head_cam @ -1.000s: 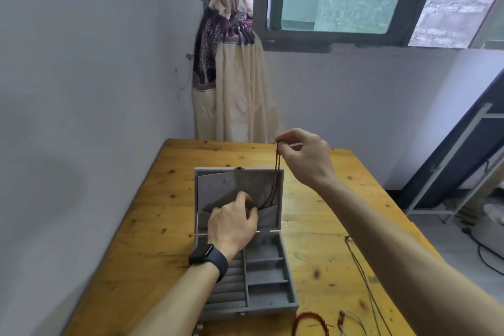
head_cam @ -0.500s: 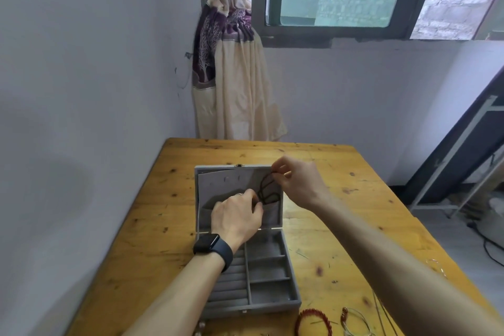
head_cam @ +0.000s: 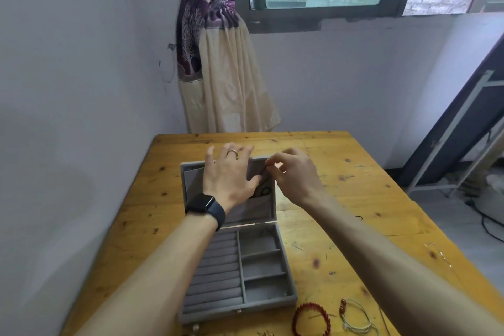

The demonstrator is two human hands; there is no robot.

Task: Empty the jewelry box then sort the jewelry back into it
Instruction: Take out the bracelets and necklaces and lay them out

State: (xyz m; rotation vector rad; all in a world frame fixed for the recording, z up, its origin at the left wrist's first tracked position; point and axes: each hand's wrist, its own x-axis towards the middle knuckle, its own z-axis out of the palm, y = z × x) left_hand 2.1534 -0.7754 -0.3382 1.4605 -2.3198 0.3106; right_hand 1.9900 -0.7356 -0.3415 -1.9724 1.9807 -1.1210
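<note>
1. Moved up since half a second ago: left hand (head_cam: 227,174), off the pocket mouth, now spread wide and flat against the lid (head_cam: 192,183) of the jewelry box (head_cam: 237,311), fingertips over its top edge, steadying it upright.
2. Lowered from well above the lid a second ago: right hand (head_cam: 296,176), now at the lid's upper right corner, thumb and forefinger pinched, apparently on the top of the dark cord necklace (head_cam: 264,190).
3. No longer hanging taut, that necklace: only a small loop above the lid pocket, so probably almost stowed.
4. Waiting on the table (head_cam: 354,172) by the box front: red bead bracelet (head_cam: 311,318), pale cord bracelet (head_cam: 356,320).
5. Hidden behind fingers: any hook, the cord's end. Cut off at the bottom edge: small gold bits.
</note>
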